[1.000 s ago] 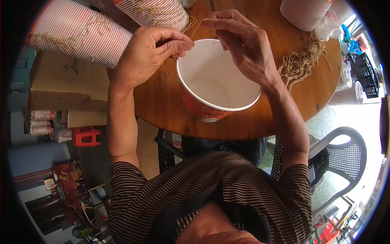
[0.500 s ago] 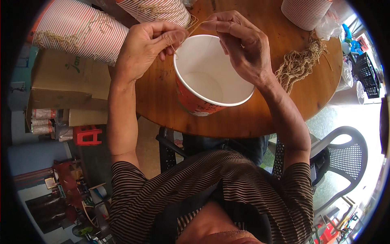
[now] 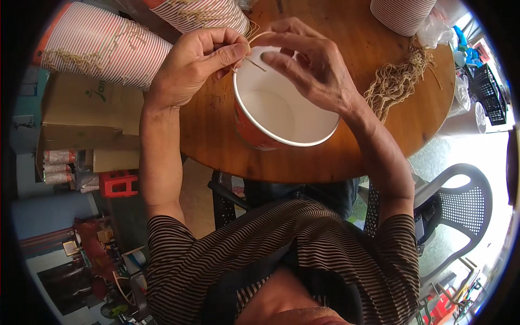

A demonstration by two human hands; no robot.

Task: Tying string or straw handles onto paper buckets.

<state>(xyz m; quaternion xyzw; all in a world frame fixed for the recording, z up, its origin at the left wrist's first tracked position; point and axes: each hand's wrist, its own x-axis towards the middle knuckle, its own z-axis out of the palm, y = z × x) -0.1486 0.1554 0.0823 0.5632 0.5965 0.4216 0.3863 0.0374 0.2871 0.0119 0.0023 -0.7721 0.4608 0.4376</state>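
A white-lined orange paper bucket (image 3: 295,120) stands on the round wooden table in front of me, its mouth tilted toward me. Over its far left rim, my left hand (image 3: 203,65) pinches a thin tan string (image 3: 256,64) between thumb and forefinger, with a short end sticking out over the opening. From that pinch the string arches across to the curled fingers of my right hand (image 3: 317,67), where it passes out of sight. The right thumb is held away from the fingers, beside the loose end. A bundle of similar strings (image 3: 398,81) lies right of my right wrist.
Two stacks of striped paper buckets, a left stack (image 3: 103,46) and a farther stack (image 3: 203,16), have strings draped on them. Another bucket stack (image 3: 401,16) stands far right, beside a clear plastic bag (image 3: 435,31). A cardboard box (image 3: 89,108) sits left of the table (image 3: 319,168).
My right hand has shifted slightly left and nearer, its thumb moving away from the fingers. A short string end now shows beside my left fingertips. The bucket has tilted slightly.
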